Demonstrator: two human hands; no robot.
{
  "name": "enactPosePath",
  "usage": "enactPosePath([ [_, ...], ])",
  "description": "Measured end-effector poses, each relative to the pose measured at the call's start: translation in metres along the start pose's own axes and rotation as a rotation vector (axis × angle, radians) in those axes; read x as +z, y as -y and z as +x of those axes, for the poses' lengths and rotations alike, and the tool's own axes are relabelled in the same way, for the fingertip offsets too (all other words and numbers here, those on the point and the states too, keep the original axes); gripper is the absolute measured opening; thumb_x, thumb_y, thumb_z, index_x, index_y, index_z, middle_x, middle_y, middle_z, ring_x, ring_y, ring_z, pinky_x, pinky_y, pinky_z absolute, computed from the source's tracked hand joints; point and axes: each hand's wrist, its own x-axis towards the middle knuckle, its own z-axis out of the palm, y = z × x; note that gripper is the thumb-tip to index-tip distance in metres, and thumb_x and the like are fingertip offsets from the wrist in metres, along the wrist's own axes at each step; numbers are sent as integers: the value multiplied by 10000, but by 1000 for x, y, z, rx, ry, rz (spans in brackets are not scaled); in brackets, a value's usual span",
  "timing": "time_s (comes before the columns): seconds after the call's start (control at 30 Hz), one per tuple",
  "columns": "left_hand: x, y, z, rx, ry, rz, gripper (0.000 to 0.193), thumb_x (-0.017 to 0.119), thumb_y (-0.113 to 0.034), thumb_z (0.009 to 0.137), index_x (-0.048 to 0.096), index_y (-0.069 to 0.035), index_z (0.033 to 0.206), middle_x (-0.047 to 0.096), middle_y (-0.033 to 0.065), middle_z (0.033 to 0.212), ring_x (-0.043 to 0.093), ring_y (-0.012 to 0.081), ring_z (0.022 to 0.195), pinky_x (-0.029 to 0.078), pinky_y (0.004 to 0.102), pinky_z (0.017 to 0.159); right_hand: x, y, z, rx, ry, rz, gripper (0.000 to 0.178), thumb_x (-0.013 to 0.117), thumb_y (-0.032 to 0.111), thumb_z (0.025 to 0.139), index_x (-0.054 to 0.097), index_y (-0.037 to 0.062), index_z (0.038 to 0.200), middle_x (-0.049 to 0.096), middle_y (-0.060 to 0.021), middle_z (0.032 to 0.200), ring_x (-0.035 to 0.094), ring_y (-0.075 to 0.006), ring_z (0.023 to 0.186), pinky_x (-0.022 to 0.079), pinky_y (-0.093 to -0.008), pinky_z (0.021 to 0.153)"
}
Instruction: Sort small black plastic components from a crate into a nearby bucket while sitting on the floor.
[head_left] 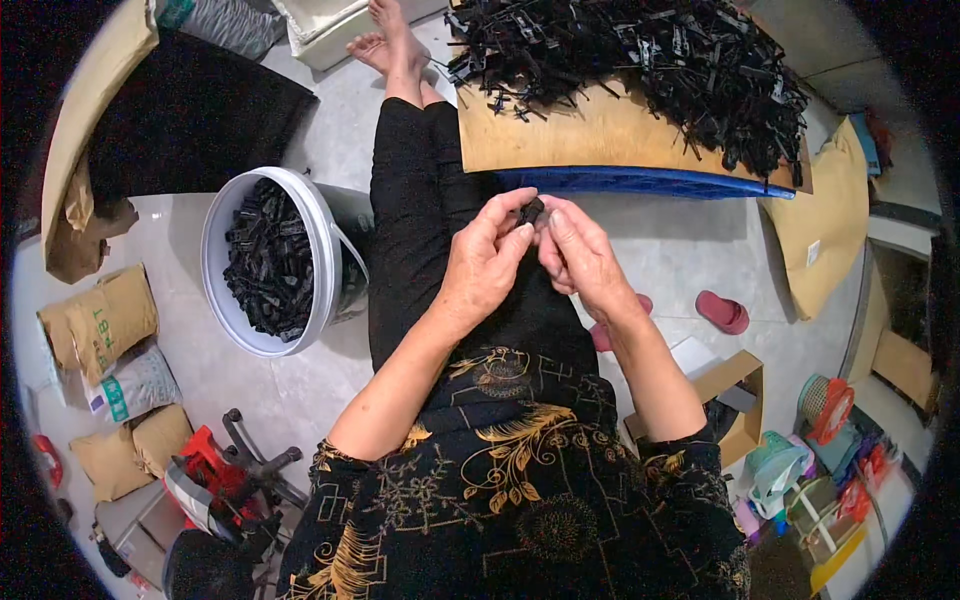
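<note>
Head view, left hand (482,258), right hand (584,262), both clamped on 1 black piece (531,211)

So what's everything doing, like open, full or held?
Small black piece: held
Left fingers: closed on it
Right fingers: closed on its right side
Round white plastic bucket: lidless, holding many black chunks
Flat tan wooden board: heaped with thin black strips
Brown cardboard box: open
Dark pink slipper: unworn
</note>
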Motion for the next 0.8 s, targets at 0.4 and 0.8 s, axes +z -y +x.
enactPosePath([
  [0.4, 11, 2, 13, 12, -49, 77, 319, 506, 13, 876, 507, -19, 1193, 612, 71, 977, 561, 95, 881, 461, 233, 760, -1, -9, 13, -15, 32, 63, 382, 408, 264, 970, 339, 79, 1297, 358, 55, 578, 268, -27, 426, 210, -178, 369],
  [0.8, -11, 9, 25, 364, -159, 495, 306, 503, 26, 831, 549, 8, 1133, 621, 192, 1012, 631, 295, 929, 498, 327, 768, 16, 0, 37, -39, 88, -93, 268, 390, 234, 973, 403, 111, 1211, 313, 76, 573, 259, -20, 448, 209, -184, 383],
])
